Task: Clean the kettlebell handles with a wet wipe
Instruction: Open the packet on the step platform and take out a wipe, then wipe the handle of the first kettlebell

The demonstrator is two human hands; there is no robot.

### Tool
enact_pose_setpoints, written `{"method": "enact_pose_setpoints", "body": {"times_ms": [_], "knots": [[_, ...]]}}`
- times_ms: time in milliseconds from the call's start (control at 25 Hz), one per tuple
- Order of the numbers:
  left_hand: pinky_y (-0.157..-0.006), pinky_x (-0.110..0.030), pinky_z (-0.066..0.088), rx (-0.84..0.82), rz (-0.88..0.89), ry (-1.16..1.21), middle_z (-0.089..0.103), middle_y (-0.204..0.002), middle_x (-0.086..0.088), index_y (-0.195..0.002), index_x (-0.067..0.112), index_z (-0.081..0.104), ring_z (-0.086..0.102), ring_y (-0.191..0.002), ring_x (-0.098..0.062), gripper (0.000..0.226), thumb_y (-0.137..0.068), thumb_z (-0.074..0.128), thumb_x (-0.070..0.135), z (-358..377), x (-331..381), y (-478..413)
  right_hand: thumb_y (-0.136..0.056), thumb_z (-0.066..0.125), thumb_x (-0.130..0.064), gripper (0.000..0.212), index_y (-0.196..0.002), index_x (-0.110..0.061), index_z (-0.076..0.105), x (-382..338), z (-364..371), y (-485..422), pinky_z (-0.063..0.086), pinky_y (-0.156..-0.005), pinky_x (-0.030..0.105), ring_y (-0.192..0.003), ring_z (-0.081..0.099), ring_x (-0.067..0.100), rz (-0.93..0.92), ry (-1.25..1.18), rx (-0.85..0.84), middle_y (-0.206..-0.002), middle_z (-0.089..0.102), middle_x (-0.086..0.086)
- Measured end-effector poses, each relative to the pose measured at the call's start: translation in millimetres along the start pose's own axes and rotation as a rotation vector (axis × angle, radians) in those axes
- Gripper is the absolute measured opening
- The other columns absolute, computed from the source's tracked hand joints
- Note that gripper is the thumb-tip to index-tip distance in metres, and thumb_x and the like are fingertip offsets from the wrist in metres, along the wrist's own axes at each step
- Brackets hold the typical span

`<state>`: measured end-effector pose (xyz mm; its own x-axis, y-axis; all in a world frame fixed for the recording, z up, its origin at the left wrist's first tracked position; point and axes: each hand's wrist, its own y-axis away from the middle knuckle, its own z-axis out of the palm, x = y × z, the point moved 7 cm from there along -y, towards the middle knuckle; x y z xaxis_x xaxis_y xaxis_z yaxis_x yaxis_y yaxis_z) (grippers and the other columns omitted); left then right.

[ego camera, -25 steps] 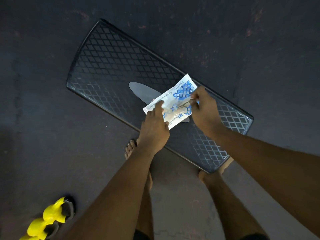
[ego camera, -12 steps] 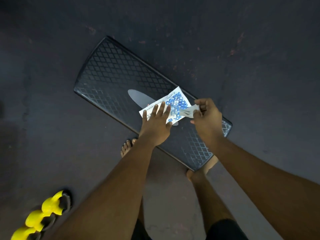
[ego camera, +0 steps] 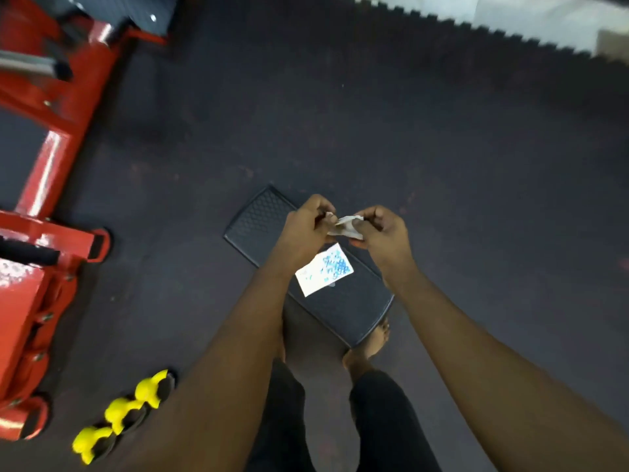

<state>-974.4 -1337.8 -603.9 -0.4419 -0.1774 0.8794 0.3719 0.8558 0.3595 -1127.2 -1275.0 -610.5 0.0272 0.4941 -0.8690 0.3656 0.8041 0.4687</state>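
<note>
A folded white wet wipe (ego camera: 348,227) is pinched between my left hand (ego camera: 306,226) and my right hand (ego camera: 383,231), held up above a black step platform (ego camera: 258,219). The white and blue wipe packet (ego camera: 323,270) lies flat on that platform, below my hands. Three yellow kettlebell handles (ego camera: 119,415) on dark bodies sit in a row on the floor at the lower left, well away from both hands.
A red machine frame (ego camera: 51,185) fills the left side. My bare feet (ego camera: 369,345) stand at the platform's near edge. Dark rubber flooring (ego camera: 442,148) stretches ahead to a toothed mat edge (ego camera: 476,25) at the top right.
Both hands have lifted off the packet with the wipe pulled out, now holding it together in the air. The packet stays on the platform. The view has pulled back and up.
</note>
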Motion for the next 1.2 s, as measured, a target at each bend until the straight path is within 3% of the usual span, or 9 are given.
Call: {"method": "enact_pose_setpoints", "body": {"times_ms": [120, 240, 360, 520, 640, 720, 880, 1000, 1200], "knots": [[-0.068, -0.032, 0.058, 0.051, 0.181, -0.048, 0.068, -0.084, 0.000, -0.093, 0.016, 0.056, 0.064, -0.075, -0.010, 0.008, -0.094, 0.061, 0.021, -46.3, 73.3, 23.4, -0.089, 0.059, -0.004, 0.010, -0.079, -0.007, 0.060, -72.2, 1.4, 34.9, 0.055, -0.064, 0.037, -0.070, 0.064, 0.025, -0.063, -0.109, 0.041, -0.076, 0.065, 0.015], [-0.070, -0.033, 0.053, 0.079, 0.253, -0.007, 0.068, -0.081, -0.003, -0.092, 0.014, 0.054, 0.060, -0.071, -0.008, 0.016, -0.089, 0.068, 0.019, -86.3, 131.9, 48.4, -0.089, 0.056, -0.005, 0.014, -0.075, -0.008, 0.059, -131.6, 5.2, 66.5, 0.057, -0.067, 0.044, -0.074, 0.065, 0.028, -0.094, -0.177, 0.087, -0.079, 0.064, 0.019], [-0.068, -0.034, 0.054, 0.102, 0.306, 0.050, 0.066, -0.077, -0.009, -0.089, 0.010, 0.049, 0.060, -0.067, -0.012, 0.027, -0.083, 0.074, 0.014, -113.8, 173.6, 72.3, -0.089, 0.051, 0.000, 0.016, -0.077, -0.009, 0.056, -174.1, 8.3, 92.9, 0.060, -0.063, 0.041, -0.078, 0.068, 0.029, -0.107, -0.194, 0.141, -0.086, 0.066, 0.019], [-0.058, -0.026, 0.045, 0.117, 0.341, -0.067, 0.058, -0.069, 0.006, -0.082, 0.013, 0.049, 0.050, -0.056, -0.006, 0.026, -0.079, 0.075, 0.005, -134.2, 197.5, 100.9, -0.083, 0.045, 0.011, 0.024, -0.093, -0.008, 0.057, -209.8, 18.7, 118.5, 0.059, -0.060, 0.037, -0.075, 0.071, 0.023, -0.179, -0.147, 0.087, -0.086, 0.068, 0.011], [-0.065, -0.027, 0.051, 0.215, 0.308, -0.125, 0.067, -0.076, 0.006, -0.079, 0.016, 0.057, 0.064, -0.068, -0.011, 0.020, -0.079, 0.070, 0.001, -150.2, 200.8, 131.6, -0.084, 0.051, 0.007, 0.025, -0.099, -0.010, 0.062, -222.7, 35.9, 131.0, 0.059, -0.062, 0.034, -0.076, 0.068, 0.019, -0.185, -0.090, -0.084, -0.088, 0.068, 0.007], [-0.069, -0.028, 0.051, 0.307, 0.271, -0.154, 0.069, -0.079, 0.002, -0.082, 0.020, 0.062, 0.065, -0.074, -0.016, 0.018, -0.081, 0.070, 0.004, -162.1, 195.3, 155.1, -0.087, 0.061, -0.004, 0.012, -0.095, -0.011, 0.068, -223.9, 53.1, 136.9, 0.055, -0.061, 0.032, -0.074, 0.066, 0.016, -0.211, -0.006, -0.225, -0.086, 0.071, 0.007], [-0.068, -0.019, 0.048, 0.497, 0.179, -0.172, 0.071, -0.083, 0.002, -0.089, 0.023, 0.070, 0.063, -0.075, -0.014, 0.019, -0.082, 0.069, 0.005, -182.2, 172.9, 222.5, -0.090, 0.065, -0.024, 0.015, -0.081, -0.015, 0.072, -221.2, 93.0, 161.0, 0.056, -0.069, 0.041, -0.072, 0.066, 0.015, -0.348, 0.241, -0.432, -0.079, 0.074, 0.005], [-0.071, -0.019, 0.049, 0.632, 0.098, -0.163, 0.072, -0.086, 0.005, -0.094, 0.024, 0.072, 0.064, -0.077, -0.014, 0.024, -0.083, 0.066, 0.004, -207.3, 146.3, 282.9, -0.092, 0.063, -0.025, 0.018, -0.083, -0.012, 0.071, -216.3, 144.4, 199.8, 0.058, -0.063, 0.037, -0.073, 0.069, 0.020, -0.347, 0.267, -0.628, -0.080, 0.073, 0.009], [-0.080, -0.021, 0.051, 0.840, -0.029, -0.142, 0.072, -0.095, 0.008, -0.103, 0.026, 0.071, 0.065, -0.085, -0.006, 0.034, -0.081, 0.063, 0.001, -276.6, 83.7, 393.5, -0.091, 0.067, -0.028, 0.021, -0.084, -0.008, 0.070, -200.2, 265.2, 283.7, 0.061, -0.068, 0.036, -0.076, 0.069, 0.021, -0.401, 0.402, -0.962, -0.085, 0.070, 0.017]]}}
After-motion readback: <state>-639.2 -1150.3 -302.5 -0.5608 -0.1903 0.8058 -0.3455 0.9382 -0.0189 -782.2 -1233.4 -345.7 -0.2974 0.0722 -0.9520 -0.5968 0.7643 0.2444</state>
